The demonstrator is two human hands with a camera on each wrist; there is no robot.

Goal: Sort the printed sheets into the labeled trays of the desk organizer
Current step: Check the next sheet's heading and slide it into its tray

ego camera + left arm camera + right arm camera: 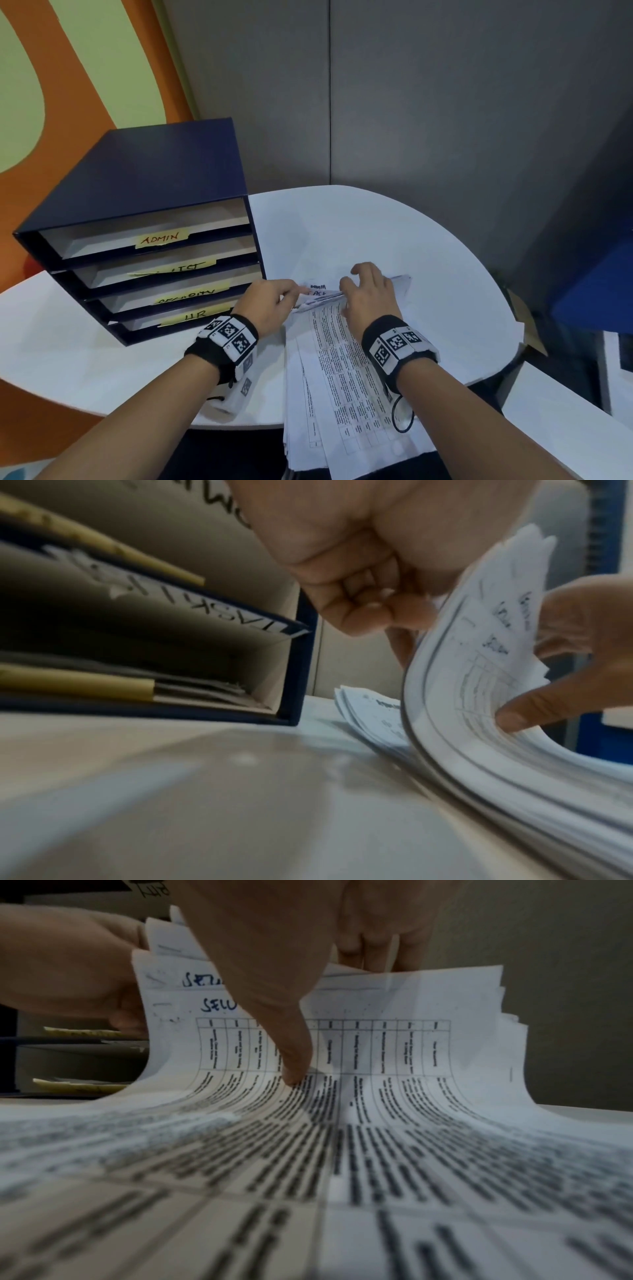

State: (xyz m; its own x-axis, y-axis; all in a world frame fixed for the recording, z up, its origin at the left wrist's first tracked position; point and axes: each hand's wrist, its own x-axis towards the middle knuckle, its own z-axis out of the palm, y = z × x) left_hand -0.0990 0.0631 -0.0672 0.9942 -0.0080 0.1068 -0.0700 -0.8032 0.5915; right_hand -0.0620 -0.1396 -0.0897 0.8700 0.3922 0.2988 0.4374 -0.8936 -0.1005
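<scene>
A thick stack of printed sheets (342, 377) lies on the white table (394, 233), with its far end bent upward. My left hand (270, 303) pinches the lifted sheets at their left corner; its curled fingers (359, 610) show against the paper edge (479, 669). My right hand (368, 291) reaches over the top edge, fingers (369, 947) behind the sheets and thumb (294, 1069) on the printed table. Blue handwriting starting "SE" heads the upright sheets (377, 1001). The dark blue organizer (137, 178) stands to the left, with trays tagged ADMIN (161, 238), SECURITY (191, 294) and HR (195, 315).
A grey partition wall (445, 102) rises behind the table. A blue block (596, 291) stands beyond the table's curved right edge. Another white surface (565, 428) lies at the lower right. The stack's near end overhangs the table's front edge.
</scene>
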